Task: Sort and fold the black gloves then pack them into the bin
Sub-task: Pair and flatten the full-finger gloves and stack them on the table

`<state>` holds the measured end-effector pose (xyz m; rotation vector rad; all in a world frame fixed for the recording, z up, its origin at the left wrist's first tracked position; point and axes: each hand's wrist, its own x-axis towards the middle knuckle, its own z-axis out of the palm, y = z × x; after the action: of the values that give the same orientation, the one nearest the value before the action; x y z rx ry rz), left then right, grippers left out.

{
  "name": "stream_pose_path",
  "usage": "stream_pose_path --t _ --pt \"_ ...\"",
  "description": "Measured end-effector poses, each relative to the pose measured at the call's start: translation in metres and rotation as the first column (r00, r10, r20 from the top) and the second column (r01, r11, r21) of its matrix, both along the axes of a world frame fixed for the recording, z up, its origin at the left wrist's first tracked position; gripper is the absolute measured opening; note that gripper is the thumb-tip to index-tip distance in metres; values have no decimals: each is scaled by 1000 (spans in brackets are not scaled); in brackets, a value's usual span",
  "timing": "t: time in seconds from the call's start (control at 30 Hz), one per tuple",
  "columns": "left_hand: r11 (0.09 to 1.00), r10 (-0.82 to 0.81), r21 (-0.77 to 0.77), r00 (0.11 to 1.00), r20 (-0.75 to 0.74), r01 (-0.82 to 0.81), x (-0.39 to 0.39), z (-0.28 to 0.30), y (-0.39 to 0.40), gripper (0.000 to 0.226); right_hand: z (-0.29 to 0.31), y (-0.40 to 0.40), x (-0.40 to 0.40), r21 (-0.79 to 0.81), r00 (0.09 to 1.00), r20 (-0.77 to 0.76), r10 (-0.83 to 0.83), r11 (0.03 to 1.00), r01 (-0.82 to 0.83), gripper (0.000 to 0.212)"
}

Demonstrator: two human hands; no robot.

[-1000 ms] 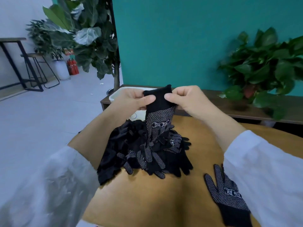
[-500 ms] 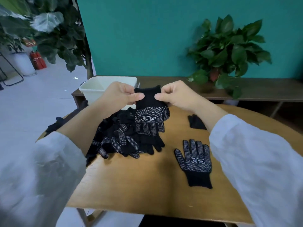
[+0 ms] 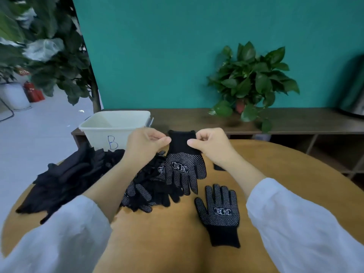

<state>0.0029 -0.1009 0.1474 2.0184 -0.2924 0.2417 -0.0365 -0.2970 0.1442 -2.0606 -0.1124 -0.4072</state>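
Hands pinch one dotted glove (image 3: 184, 164) by its cuff — left hand (image 3: 146, 143) and right hand (image 3: 209, 143) at either edge, fingers hanging. Best laid squarely onto the flat glove (image 3: 219, 212) on the worktop (image 3: 167, 243); bin (image 3: 116, 125) waits behind the pile (image 3: 94, 178).

A round, tan wooden desk (image 3: 295, 174) carries a heap of black dotted knit gloves (image 3: 98, 180) at nine o'clock, a single flat dotted black glove (image 3: 220, 213) near centre, and a white plastic bin marked "B" (image 3: 110, 131) at eleven o'clock.

A small dark item (image 3: 219, 167) is mostly hidden behind the right forearm (image 3: 238, 166); a dark object (image 3: 352, 91) is cut off at the right edge and blurred.
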Motion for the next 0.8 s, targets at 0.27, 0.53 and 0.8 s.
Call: stream_pose_path --t 0.27,0.53,0.8 --pt "969 -232 -89 973 9 232 -24 -7 -37 20 1 7 -6 -63 999 32 24 998 -22 34" --pt "948 -305 -110 952 -36 300 -14 -10 -45 16 -4 -27 -12 -108 991 48 -123 986 127 31" --pt "855 -519 -166 821 -239 492 -14 -16 -67 24 -11 -88 -33 172 971 -196 137 980 -103 25"
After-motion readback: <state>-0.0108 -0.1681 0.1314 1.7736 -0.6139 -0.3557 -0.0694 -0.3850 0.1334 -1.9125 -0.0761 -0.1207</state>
